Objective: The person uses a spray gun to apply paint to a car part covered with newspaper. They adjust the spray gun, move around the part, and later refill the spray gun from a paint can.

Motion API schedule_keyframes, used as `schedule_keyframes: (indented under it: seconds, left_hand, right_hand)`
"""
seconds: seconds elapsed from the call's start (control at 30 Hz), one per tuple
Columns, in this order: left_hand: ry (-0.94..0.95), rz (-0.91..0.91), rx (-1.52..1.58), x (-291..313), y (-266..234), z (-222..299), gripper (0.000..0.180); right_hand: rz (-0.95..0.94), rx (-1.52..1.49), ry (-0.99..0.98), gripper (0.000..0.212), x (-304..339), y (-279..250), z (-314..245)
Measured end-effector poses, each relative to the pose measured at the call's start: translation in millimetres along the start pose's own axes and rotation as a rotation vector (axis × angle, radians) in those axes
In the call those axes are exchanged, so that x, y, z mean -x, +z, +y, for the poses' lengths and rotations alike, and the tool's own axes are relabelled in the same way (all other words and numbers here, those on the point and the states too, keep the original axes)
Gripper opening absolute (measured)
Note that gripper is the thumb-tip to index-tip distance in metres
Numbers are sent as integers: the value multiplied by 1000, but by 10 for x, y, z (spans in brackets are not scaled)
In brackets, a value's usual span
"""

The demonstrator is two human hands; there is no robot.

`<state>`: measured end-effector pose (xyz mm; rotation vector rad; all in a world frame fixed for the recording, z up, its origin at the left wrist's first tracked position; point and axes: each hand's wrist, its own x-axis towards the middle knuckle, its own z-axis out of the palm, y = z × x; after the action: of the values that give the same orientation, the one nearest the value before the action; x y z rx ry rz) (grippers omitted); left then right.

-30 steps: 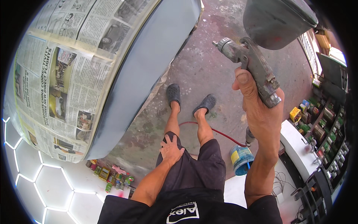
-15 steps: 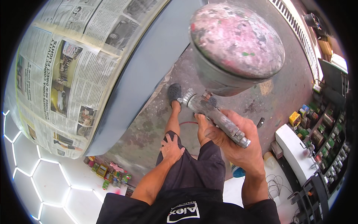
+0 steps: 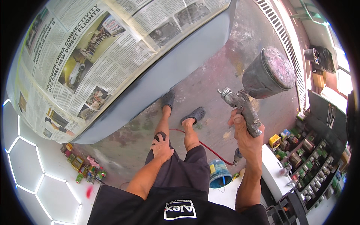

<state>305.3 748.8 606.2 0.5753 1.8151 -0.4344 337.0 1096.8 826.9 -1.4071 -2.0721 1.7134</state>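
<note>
Your right hand grip wrapped round spray gun, lifted off grey panel. Left hand flat on thigh. Newspaper masking done, panel looks coated.

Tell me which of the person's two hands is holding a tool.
The right hand: it grips the grey metal spray gun with paint-spattered cup. The left hand rests empty on the thigh.

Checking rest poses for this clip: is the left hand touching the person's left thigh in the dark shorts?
Touching. The head view shows the left hand lying flat on the left thigh of the dark shorts, fingers spread over the cloth near the knee, no gap.
</note>
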Motion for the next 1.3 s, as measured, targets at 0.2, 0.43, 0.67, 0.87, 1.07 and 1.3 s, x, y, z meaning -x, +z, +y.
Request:
schedule_keyframes:
  seconds: [0.2, 0.43, 0.67, 0.87, 1.07, 1.3]
  left_hand:
    - [2, 21, 18, -44, 77, -69, 93]
    - [13, 11, 26, -52, -8, -114, 97]
    - [41, 23, 32, -99, -65, -241, 97]
    - [62, -15, 29, -30, -457, -88, 92]
    - [87, 36, 96, -219, -710, 26, 84]
    - [431, 377, 586, -175, -1004, 735, 47]
  right_hand:
    - [158, 68, 48, 41, -342, -48, -200]
    - [235, 83, 58, 45, -633, -105, -429]
    - [317, 84, 125, 48, -464, 33, -355]
    - [-71, -89, 70, 30, 253, 32, -280]
    - [-98, 33, 122, 35, 514, -334, -162]
    - [199, -225, 204, 39, 466, -942, 643]
